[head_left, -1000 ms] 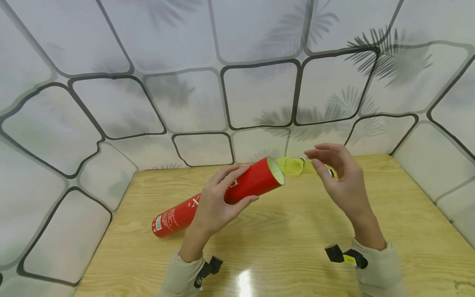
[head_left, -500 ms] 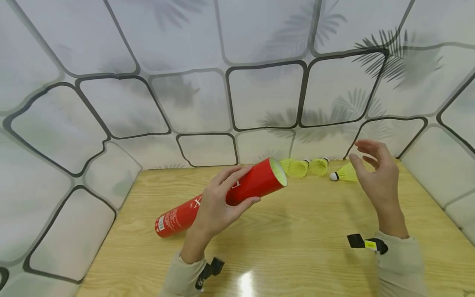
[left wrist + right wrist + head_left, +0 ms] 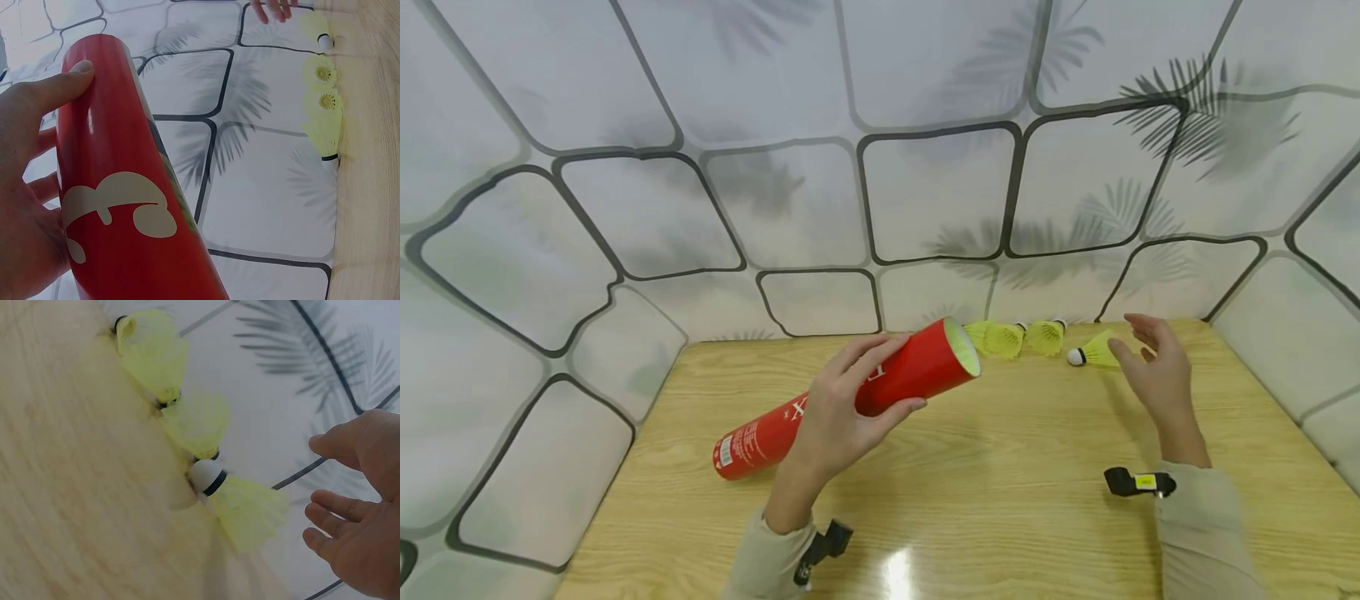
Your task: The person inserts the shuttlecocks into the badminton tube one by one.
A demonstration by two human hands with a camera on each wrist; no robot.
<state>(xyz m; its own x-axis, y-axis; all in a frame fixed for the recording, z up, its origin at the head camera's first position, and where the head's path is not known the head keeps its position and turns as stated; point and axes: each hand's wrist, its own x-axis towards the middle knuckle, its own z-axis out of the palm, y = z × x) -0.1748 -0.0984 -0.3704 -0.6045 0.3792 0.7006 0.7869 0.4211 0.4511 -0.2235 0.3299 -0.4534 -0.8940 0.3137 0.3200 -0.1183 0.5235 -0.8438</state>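
My left hand [image 3: 838,417] grips a red shuttlecock tube [image 3: 917,367] around its upper half. The tube leans, its uncapped mouth pointing up to the right and its lower end low over the table. Over the right side of the table is my right hand [image 3: 1161,379], holding nothing, fingers and thumb apart. Just left of its fingertips lies a yellow shuttlecock [image 3: 1096,350] with a white cork. In the right wrist view this shuttlecock [image 3: 247,512] lies a short gap from the loosely bent fingers [image 3: 340,512].
Several more yellow shuttlecocks [image 3: 1003,339] lie in a row along the back edge of the wooden table [image 3: 985,500]. A patterned cloth wall [image 3: 805,217] rises right behind them and encloses both sides.
My right hand has moved right, past the middle shuttlecocks, then come down close to the rightmost one. The left hand keeps its grip on the tube, which stays tilted the same way.
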